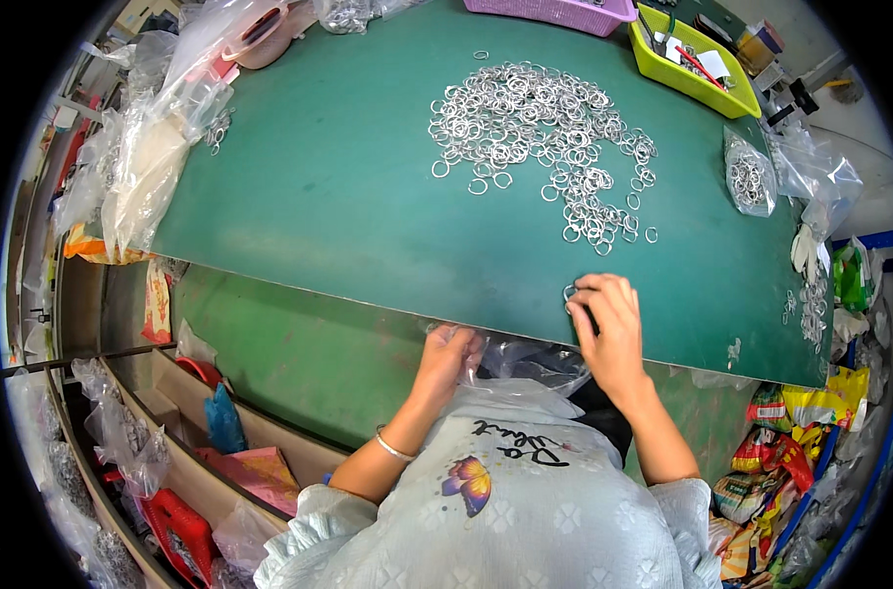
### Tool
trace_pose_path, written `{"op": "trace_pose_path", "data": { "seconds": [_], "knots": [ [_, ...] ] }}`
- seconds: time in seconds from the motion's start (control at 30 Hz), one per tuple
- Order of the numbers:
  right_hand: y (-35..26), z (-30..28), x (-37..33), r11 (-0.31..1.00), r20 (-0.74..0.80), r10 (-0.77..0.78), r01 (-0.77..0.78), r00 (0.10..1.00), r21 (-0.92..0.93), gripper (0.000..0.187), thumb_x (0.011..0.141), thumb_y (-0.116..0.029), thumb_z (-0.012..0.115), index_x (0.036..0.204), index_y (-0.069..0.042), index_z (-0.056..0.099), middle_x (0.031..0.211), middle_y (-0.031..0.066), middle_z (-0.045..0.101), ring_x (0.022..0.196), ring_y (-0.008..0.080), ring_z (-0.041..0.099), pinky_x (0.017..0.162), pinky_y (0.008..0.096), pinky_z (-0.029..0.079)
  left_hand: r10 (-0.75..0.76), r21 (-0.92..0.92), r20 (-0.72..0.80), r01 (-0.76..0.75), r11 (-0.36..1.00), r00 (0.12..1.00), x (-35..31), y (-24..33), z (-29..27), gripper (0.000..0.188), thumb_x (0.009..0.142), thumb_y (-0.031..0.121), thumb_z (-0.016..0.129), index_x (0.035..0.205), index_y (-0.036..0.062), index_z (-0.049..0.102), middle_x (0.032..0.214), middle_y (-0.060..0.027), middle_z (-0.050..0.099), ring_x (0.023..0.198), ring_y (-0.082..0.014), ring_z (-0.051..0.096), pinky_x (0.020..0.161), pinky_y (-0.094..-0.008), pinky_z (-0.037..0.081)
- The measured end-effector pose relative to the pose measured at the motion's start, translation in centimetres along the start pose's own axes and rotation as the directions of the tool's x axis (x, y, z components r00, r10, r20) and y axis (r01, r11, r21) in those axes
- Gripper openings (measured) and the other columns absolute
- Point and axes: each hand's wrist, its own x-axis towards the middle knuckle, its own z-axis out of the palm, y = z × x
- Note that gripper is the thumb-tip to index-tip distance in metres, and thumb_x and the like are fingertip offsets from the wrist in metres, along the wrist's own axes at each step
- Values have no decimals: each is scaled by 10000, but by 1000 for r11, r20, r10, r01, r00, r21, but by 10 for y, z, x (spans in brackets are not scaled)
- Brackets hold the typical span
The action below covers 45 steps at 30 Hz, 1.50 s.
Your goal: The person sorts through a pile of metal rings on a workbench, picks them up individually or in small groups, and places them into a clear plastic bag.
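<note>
A large spread of silvery metal rings (515,113) lies on the green tabletop (328,187). Close to the table's near edge, my right hand (611,329) has its thumb and fingers closed on a single metal ring (569,293), partly hidden by the fingertips. My left hand (451,355) is just below that edge, its fingers pinched on the rim of a clear plastic bag (530,361). The bag's mouth hangs between my two hands, against my body. What the bag holds cannot be made out.
At the far side stand a purple basket (564,12) and a yellow-green basket (697,79) with tools. A bag of rings (750,179) lies at the right. Clear plastic bags (157,162) crowd the left edge. Wooden compartments (171,402) stand low at the left.
</note>
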Motion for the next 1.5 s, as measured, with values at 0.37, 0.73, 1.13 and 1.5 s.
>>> {"op": "trace_pose_path", "data": {
  "seconds": [0.37, 0.73, 1.13, 1.5],
  "knots": [
    [-18, 4, -15, 970, 45, -178, 168, 983, 176, 142, 736, -24, 691, 869, 0, 645, 946, 125, 619, 855, 307, 589, 740, 380, 455, -54, 7, 39, 53, 999, 998, -2, -1, 13, 163, 940, 209, 565, 848, 88, 505, 670, 15, 454, 551, -76, 418, 484, -223, 330],
    [-8, 4, -4, 994, 148, -99, 106, 984, -36, 342, 771, -71, 687, 1089, 20, 601, 1172, 132, 570, 1083, 315, 529, 881, 421, 413, -27, 27, 55, 26, 999, 998, 1, -3, 13, 182, 943, 214, 563, 824, 86, 508, 653, 9, 443, 539, -88, 416, 475, -230, 320],
    [35, 0, 26, 956, -98, 38, -65, 994, -286, 183, 776, -53, 694, 952, -22, 655, 997, 76, 592, 908, 265, 529, 755, 378, 391, 1, 66, -12, 0, 998, 1000, -20, 18, -9, 92, 935, 155, 541, 903, 69, 535, 661, 7, 449, 528, -76, 397, 451, -216, 296],
    [17, 3, 14, 988, -63, 13, -23, 998, -155, 161, 757, -24, 695, 911, -20, 646, 977, 80, 597, 899, 264, 547, 761, 373, 406, 3, 13, 28, -3, 1000, 1000, -11, 5, 5, 69, 928, 127, 526, 895, 67, 521, 671, -6, 456, 528, -80, 386, 458, -221, 304]
  ]
}}
